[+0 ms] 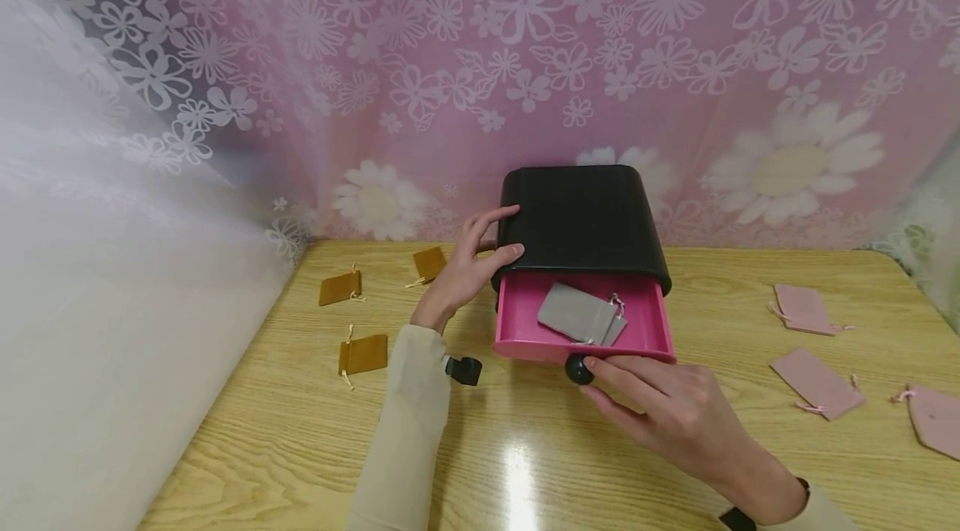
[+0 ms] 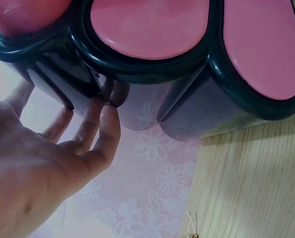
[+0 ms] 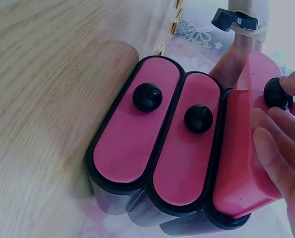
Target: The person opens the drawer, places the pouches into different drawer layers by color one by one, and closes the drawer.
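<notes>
A black drawer cabinet (image 1: 581, 218) stands against the patterned backdrop, its top pink drawer (image 1: 516, 318) pulled partway out. Grey drawstring pouches (image 1: 572, 312) lie overlapping inside that drawer. My right hand (image 1: 675, 410) pinches the drawer's round black knob (image 1: 577, 369) between thumb and fingers. Along the cabinet's left side rests my left hand (image 1: 463, 268), its fingertips touching the upper edge. The left wrist view shows the left fingers (image 2: 107, 129) against the glossy black side. Two lower pink drawers (image 3: 137, 131) are closed, each with a black knob.
Several brown drawstring pouches (image 1: 363, 354) lie on the wooden table (image 1: 285, 448) left of the cabinet. On the right lie several pink pouches (image 1: 817, 383). A flowered curtain (image 1: 450, 81) hangs close behind the cabinet, and a white sheet (image 1: 135, 264) hangs along the left side.
</notes>
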